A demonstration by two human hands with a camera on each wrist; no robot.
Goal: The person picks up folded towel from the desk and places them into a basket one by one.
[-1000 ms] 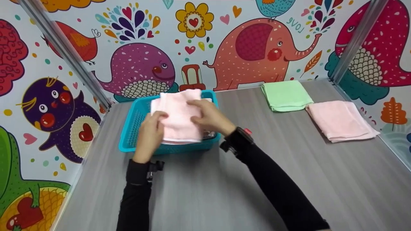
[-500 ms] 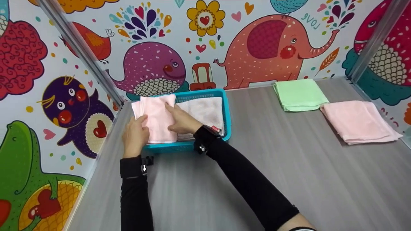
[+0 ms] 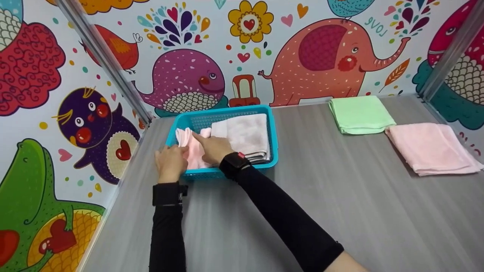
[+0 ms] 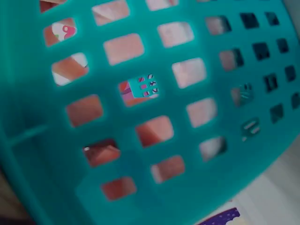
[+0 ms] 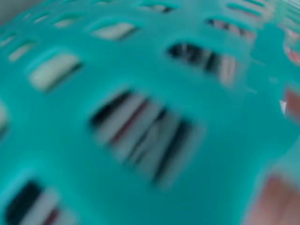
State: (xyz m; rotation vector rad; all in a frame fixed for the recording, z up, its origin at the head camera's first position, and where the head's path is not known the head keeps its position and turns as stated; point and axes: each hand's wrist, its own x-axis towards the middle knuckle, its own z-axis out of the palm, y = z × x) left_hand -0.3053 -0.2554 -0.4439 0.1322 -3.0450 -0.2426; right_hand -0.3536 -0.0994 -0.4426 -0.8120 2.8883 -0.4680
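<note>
A folded pink towel (image 3: 195,153) sits low in the left part of a turquoise perforated basket (image 3: 275,145), its top edges bunched. My left hand (image 3: 171,163) grips the towel's left side at the basket's left end. My right hand (image 3: 214,148) holds its right side, index finger stretched along the cloth; its thumb is hidden. A folded whitish towel (image 3: 247,132) fills the basket's right part, beside the right hand. In the left wrist view the basket's wall (image 4: 154,108) covers most of the picture, with pink patches showing through its holes. Striped layers (image 5: 145,133) appear through the slots in the right wrist view.
To the right on the grey table (image 3: 325,211) lie a folded green towel (image 3: 362,114) and a folded pink towel (image 3: 433,149), their edges meeting. A printed wall (image 3: 257,49) rises behind the basket, and another stands at the left.
The pink towel went from above the basket to its left side and down inside, beside the whitish towel. Both hands moved with it. The view shifted slightly; the towels at right stayed put.
</note>
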